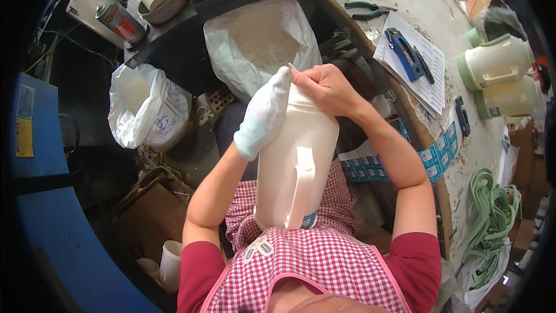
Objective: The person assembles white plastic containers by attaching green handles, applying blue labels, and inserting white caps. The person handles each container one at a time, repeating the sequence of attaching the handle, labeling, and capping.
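Note:
A cream-white plastic jug (pixel 278 179) lies in my lap, its handle (pixel 303 191) facing up and its mouth end pointing away from me. My left hand (pixel 267 110), in a white knitted glove with a pale green cuff, is closed round the left side of the mouth end. Bare and pinched, my right hand (pixel 327 88) meets the left fingertips at the jug's far rim. A small pale tip shows between the fingers, too small to name. Just beyond the hands stands a bag lined in white plastic (pixel 263 40), holding pale scraps.
On the worn table at right are pliers (pixel 370 10), a blue cutter (pixel 405 55) on papers, a sticker strip (pixel 443 148), finished-looking jugs (pixel 495 64) and green strips (pixel 486 214). Left are another white bag (pixel 147 107), a spray can (pixel 120 23) and a blue machine (pixel 58 243).

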Demonstrator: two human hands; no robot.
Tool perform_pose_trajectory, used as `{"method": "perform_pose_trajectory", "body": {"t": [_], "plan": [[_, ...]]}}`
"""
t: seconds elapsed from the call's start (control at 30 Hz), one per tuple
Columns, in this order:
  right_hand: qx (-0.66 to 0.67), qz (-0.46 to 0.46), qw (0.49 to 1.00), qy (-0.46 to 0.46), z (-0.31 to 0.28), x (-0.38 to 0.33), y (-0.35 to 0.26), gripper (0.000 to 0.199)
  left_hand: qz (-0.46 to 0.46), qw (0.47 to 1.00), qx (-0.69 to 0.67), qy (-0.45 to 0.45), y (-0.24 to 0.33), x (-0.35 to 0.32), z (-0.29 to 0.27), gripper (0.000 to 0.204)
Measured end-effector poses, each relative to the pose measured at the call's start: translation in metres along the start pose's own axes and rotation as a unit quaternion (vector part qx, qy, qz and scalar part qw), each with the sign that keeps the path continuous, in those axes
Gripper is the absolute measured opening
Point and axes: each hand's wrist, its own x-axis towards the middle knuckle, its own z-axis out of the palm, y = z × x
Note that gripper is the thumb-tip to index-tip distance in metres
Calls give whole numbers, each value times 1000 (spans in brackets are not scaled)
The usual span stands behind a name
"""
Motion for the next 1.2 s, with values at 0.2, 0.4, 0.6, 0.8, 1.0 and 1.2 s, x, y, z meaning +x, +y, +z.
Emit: {"method": "perform_pose_trajectory", "body": {"t": [0.2, 0.4, 0.6, 0.8, 1.0, 1.2], "plan": [[-204, -160, 783, 565, -177, 75, -45, 31, 41, 998, 37, 5, 86, -45, -12, 64], [-462, -148, 777, 401, -234, 188, 45, 30, 188, 959, -138, 160, 144, -137, -129, 97], [-578, -57, 814, -16, 30, 225, 125, 17, 198, 865, 88, 453, 144, -177, -169, 106], [-588, -42, 806, 57, 39, 206, 128, 14, 197, 853, 299, 380, 101, -149, -142, 100], [267, -132, 954, -10, 21, 42, -58, 23, 213, 864, 395, 229, 95, -126, -97, 90], [260, -195, 946, -5, 18, -58, -117, 33, 270, 864, 398, 147, 97, -120, -69, 84]]}}
